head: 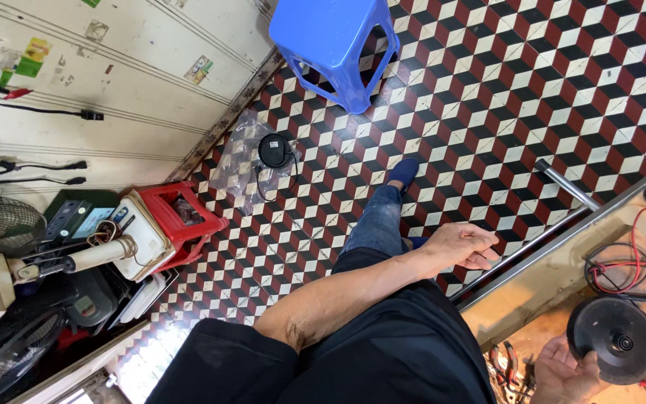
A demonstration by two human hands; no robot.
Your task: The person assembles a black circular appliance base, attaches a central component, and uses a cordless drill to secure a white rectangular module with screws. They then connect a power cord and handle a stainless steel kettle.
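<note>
Red/black/white cube-tile floor (532, 82) w/ blue stool (336, 41) up top. Left hand (463, 245) hanging over floor by table edge (562, 232), fingers loosely curled, gripping nothing. Right hand (562, 370) bottom-right, fingers clamped on black round base (611, 339) over the table.

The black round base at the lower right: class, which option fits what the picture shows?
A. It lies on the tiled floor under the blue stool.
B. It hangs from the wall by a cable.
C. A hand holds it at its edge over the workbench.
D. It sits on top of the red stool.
C: the right hand grips the edge of the black round base above the workbench.
</note>
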